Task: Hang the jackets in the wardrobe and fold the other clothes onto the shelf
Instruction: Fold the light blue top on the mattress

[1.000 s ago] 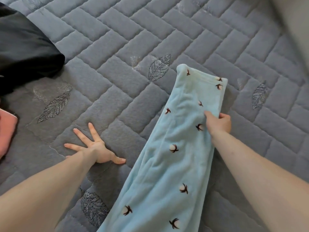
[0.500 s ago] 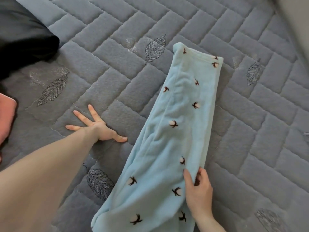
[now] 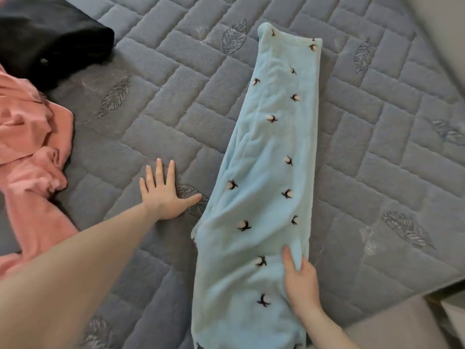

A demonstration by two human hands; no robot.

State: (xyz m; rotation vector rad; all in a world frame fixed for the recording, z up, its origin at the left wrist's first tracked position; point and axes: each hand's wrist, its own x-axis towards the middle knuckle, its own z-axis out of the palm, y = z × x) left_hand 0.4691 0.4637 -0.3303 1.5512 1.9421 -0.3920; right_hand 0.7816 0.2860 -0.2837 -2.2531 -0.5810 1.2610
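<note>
Pink garment [image 3: 32,152], black garment [image 3: 47,36] heaped left on grey quilted bed [image 3: 156,102]. Pale-blue fleece trousers [image 3: 266,172] lie lengthwise, cotton-boll print. Left hand [image 3: 163,195] spread flat on bed; right hand [image 3: 299,278] pinches trousers' edge.

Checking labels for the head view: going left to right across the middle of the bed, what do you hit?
Crumpled pink fabric garment → left hand, flat on the grey quilted bed cover → light blue fleece garment with a small dark print, its right edge held by the right hand nearer the camera.

A grey quilted bed cover [image 3: 161,117] stitched with leaf motifs [image 3: 114,96] fills the view.
</note>
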